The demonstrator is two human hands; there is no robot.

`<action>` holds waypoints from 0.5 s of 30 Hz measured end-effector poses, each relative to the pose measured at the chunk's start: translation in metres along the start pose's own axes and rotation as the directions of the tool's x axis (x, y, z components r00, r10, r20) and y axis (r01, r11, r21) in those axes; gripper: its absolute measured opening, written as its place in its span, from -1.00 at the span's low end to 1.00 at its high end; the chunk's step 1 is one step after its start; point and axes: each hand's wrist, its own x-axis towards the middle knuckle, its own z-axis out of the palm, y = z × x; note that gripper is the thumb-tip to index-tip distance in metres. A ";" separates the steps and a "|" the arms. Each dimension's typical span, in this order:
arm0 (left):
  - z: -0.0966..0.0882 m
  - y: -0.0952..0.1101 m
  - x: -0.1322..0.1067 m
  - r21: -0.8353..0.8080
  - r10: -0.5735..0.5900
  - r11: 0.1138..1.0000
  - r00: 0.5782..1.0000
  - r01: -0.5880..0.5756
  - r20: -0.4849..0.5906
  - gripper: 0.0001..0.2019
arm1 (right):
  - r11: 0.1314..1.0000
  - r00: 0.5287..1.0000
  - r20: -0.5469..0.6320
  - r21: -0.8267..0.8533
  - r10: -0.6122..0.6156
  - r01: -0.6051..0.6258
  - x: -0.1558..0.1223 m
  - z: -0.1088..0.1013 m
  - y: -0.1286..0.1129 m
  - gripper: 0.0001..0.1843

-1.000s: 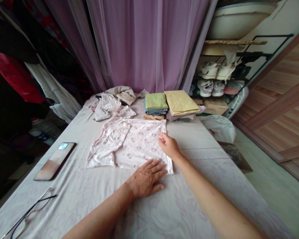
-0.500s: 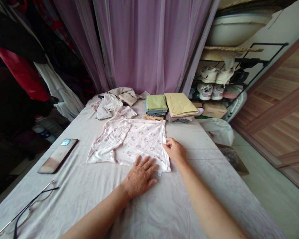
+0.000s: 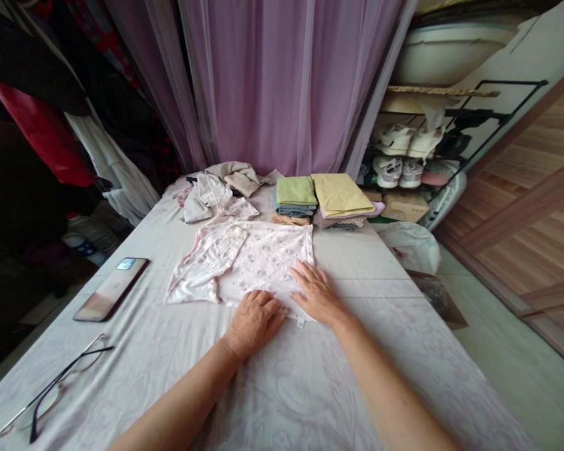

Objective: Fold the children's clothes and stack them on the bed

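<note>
The right hand (image 3: 318,294) rests loose, fingers spread, on the right end of the printed garment (image 3: 272,250); the left hand (image 3: 254,321) curls at its near edge — pinching or not, I can't tell. Cloth extends leftward and ahead — long axis left-to-right.

Both hands (image 3: 255,323) (image 3: 318,295) touch a pale printed garment (image 3: 263,260); folded cloths (image 3: 342,193) lie stacked beyond, a phone (image 3: 110,291) to the left
</note>
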 end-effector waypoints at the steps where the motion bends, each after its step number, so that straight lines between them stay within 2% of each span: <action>1: 0.001 -0.001 0.000 -0.008 0.011 1.000 1.000 -0.011 -0.016 -0.80 | 1.000 0.998 0.067 -0.014 -0.001 0.002 -0.001 0.001 -0.002 -0.43; 3: 0.002 -0.001 -0.001 -0.022 0.026 0.999 0.999 -0.027 -0.042 -0.82 | 0.999 0.990 0.143 -0.030 0.016 -0.012 -0.002 0.001 -0.001 -0.43; 6: 0.003 -0.002 -0.002 -0.027 0.037 0.999 0.998 -0.038 -0.048 -0.85 | 0.998 0.985 0.161 -0.049 0.056 -0.048 0.001 0.002 0.005 -0.43; 12: 0.005 -0.002 -0.002 -0.026 0.071 0.997 0.996 -0.072 -0.046 -0.84 | 0.993 0.986 0.131 -0.066 0.103 -0.095 0.014 0.000 0.019 -0.46; 15: 0.005 -0.003 -0.003 -0.036 0.078 0.996 0.996 -0.080 -0.049 -0.85 | 0.992 0.990 0.058 -0.032 0.125 -0.123 0.016 -0.001 0.023 -0.50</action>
